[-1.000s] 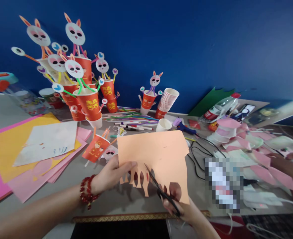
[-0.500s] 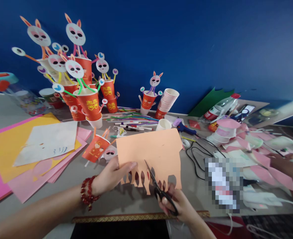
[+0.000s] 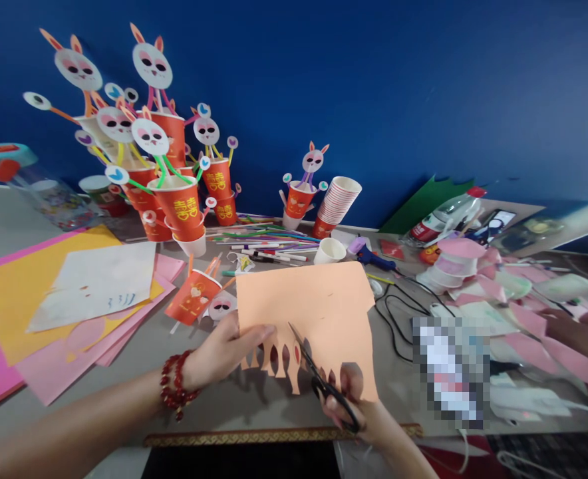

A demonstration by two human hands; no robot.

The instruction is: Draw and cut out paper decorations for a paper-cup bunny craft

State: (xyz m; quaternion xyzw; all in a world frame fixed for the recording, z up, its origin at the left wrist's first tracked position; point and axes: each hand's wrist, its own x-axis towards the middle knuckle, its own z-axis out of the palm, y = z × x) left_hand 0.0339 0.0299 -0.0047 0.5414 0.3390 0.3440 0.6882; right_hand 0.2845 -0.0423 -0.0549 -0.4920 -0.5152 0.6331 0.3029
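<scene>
A sheet of light orange paper (image 3: 304, 293) is held up over the near part of the table, its lower edge cut into ragged strips and holes. My left hand (image 3: 229, 346) pinches its left side, thumb on top. A red beaded bracelet (image 3: 177, 386) circles that wrist. In my right hand (image 3: 346, 406) is a pair of black-handled scissors (image 3: 314, 368), with fingers through the loops. The blades lie across the lower middle of the paper, pointing up and left. The paper's lower right part hangs over my right hand and hides some fingers.
Rabbit-faced paper cups (image 3: 181, 206) crowd the back left, and a stack of cups (image 3: 338, 203) stands by the blue wall. Coloured paper (image 3: 14, 313) lies left. A glue gun (image 3: 374, 258) and black cable (image 3: 388, 319) sit right. Another person's hand (image 3: 571, 339) is at far right.
The right part of the paper has swung down and to the right, over my right hand. My left hand and the scissors have barely moved.
</scene>
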